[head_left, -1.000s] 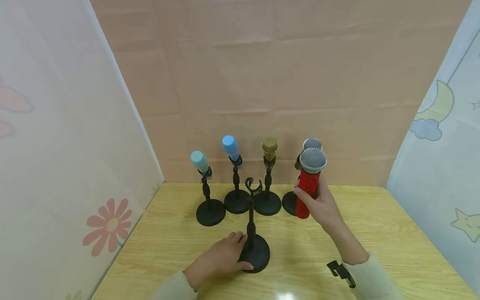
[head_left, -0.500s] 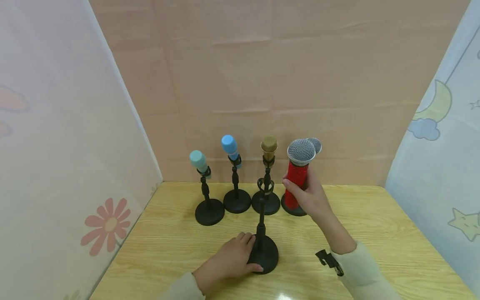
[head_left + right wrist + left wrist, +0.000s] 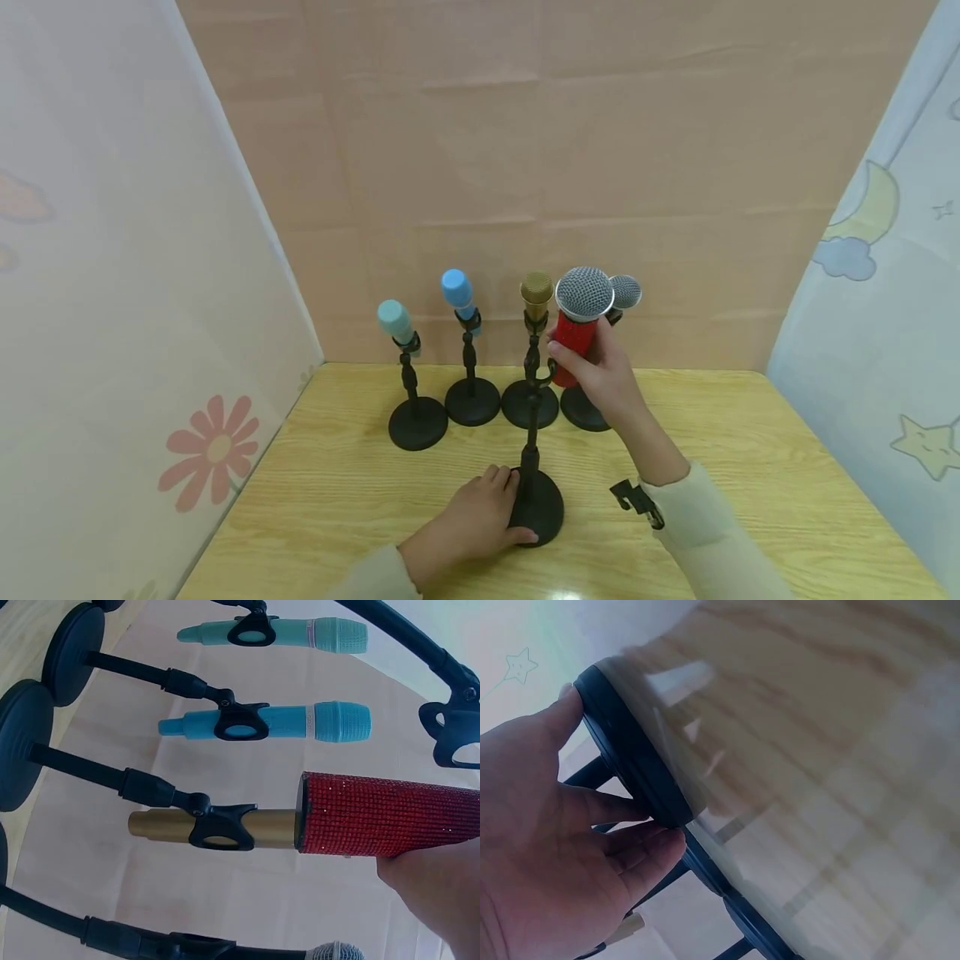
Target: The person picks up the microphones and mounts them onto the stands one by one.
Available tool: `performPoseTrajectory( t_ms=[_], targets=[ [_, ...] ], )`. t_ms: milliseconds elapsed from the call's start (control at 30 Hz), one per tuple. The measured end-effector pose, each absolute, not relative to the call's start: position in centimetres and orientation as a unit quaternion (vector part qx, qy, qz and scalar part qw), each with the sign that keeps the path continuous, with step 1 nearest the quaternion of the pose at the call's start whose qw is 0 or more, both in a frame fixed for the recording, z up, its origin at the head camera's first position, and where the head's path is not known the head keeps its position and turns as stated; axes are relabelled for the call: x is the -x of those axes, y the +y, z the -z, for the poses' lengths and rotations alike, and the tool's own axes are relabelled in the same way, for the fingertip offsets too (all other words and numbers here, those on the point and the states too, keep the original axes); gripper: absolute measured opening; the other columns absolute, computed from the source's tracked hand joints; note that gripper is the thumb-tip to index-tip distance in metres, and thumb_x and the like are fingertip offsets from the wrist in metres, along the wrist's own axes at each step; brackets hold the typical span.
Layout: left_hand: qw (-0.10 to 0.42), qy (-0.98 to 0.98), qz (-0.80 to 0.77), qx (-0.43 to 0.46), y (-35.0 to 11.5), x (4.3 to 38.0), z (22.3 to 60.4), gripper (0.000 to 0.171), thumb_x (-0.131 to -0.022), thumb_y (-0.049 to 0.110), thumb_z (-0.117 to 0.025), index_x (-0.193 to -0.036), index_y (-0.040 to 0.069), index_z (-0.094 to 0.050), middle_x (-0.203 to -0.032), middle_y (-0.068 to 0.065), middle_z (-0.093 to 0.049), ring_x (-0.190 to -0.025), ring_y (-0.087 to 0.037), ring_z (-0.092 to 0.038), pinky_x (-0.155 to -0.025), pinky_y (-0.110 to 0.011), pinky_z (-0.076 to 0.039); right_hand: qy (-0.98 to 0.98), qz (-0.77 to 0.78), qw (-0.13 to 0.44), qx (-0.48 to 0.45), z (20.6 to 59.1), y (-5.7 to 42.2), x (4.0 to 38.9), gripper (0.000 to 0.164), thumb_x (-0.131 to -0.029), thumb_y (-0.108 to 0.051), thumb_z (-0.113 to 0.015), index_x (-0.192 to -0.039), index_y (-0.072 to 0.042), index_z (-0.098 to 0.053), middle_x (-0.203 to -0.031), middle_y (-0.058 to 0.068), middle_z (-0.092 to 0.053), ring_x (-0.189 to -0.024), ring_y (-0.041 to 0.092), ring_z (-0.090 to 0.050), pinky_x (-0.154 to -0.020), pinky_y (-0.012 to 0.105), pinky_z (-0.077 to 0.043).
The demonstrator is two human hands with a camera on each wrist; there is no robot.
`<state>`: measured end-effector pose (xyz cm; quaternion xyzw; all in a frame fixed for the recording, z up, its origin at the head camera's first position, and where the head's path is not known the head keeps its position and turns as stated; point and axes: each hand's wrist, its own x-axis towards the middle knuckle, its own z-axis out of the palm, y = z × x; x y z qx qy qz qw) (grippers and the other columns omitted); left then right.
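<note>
My right hand grips a red glittery microphone with a silver mesh head, held upright and slightly tilted. Its rhinestone-covered handle also fills the right side of the right wrist view. Just left of the handle is the clip of a black microphone stand; whether they touch I cannot tell. That clip holds nothing in the right wrist view. My left hand holds the stand's round base at its left edge, thumb at the front. The left wrist view shows thumb and fingers pinching the base rim.
Behind stand several microphones on black stands: teal, blue, gold and a silver-headed one partly hidden by my right hand. They stand on a wooden table, near the tan backdrop.
My right hand has moved left with the red microphone, toward the front stand's clip. The left hand has slid the stand to the right, and its clip has turned.
</note>
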<state>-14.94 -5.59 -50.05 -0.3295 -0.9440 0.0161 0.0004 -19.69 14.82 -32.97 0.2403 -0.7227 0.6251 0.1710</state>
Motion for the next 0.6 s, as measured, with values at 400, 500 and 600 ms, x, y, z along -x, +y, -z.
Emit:
performPoseTrajectory(
  t_ms=[400, 500, 600],
  targets=[
    [0.003, -0.949, -0.058, 0.311, -4.7, 15.1, 50.3, 0.093, -0.091, 0.079, -0.039, -0.147, 0.006, -0.053, -0.138, -0.008, -0.056, -0.123, -0.018, -0.051, -0.094, -0.025, -0.053, -0.689, -0.65, 0.152, -0.281, 32.7, 13.2, 20.4, 0.052, -0.092, 0.008, -0.062, -0.14, -0.001, -0.045, -0.125, 0.018, -0.06, -0.113, 0.024, -0.061, -0.095, 0.024, -0.052],
    [0.001, -0.95, -0.064, 0.306, -4.5, 15.1, 50.2, 0.092, -0.091, 0.079, -0.04, -0.147, 0.007, -0.053, -0.139, -0.007, -0.056, -0.123, -0.018, -0.051, -0.093, -0.025, -0.053, -0.706, -0.636, 0.149, -0.273, 32.6, 13.1, 20.4, 0.057, -0.092, 0.006, -0.062, -0.144, 0.005, -0.04, -0.132, 0.021, -0.055, -0.118, 0.03, -0.058, -0.095, 0.023, -0.051],
    [0.0, -0.951, -0.07, 0.302, -4.4, 15.1, 50.1, 0.092, -0.09, 0.079, -0.041, -0.146, 0.007, -0.054, -0.139, -0.007, -0.056, -0.123, -0.018, -0.051, -0.093, -0.024, -0.053, -0.713, -0.627, 0.146, -0.277, 32.6, 13.0, 20.6, 0.057, -0.092, 0.005, -0.061, -0.145, 0.006, -0.038, -0.136, 0.017, -0.053, -0.121, 0.027, -0.056, -0.096, 0.023, -0.05]
  ],
)
